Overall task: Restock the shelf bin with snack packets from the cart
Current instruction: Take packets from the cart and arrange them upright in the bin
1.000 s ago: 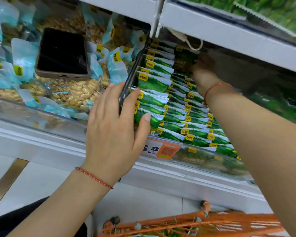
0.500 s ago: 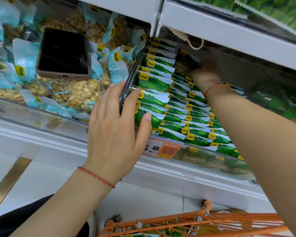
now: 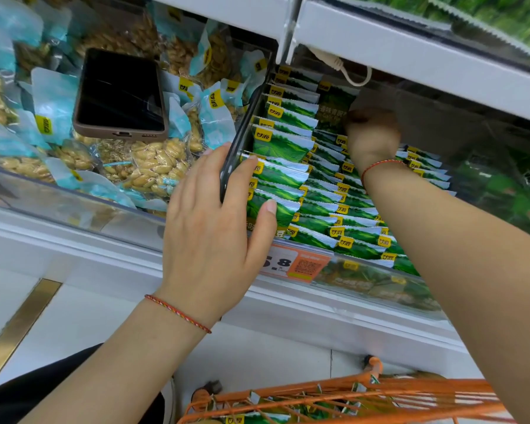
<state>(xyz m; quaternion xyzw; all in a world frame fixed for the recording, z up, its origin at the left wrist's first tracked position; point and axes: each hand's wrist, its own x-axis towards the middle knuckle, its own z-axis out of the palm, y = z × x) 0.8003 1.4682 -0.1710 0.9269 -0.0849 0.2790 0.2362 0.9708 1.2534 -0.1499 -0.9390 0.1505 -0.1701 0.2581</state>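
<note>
Placement step: right hand (image 3: 372, 139) reaches to the shelf bin's (image 3: 380, 283) back edge, fingers curled on a dark green packet (image 3: 334, 110) standing upright behind the rows. Left hand (image 3: 214, 228), fingers straight and slightly apart, braces the front rows at the bin's left wall. Next, probably: seat it, let go, fetch more from the cart (image 3: 364, 396).

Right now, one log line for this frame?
left hand: braces front green foil packets | right hand: seats dark green packet at back | clear plastic bin: near full

A shop: clear shelf bins (image 3: 74, 206) of packaged snacks, an orange price tag (image 3: 294, 264) on the shelf edge, an orange cart (image 3: 364, 396) below.
</note>
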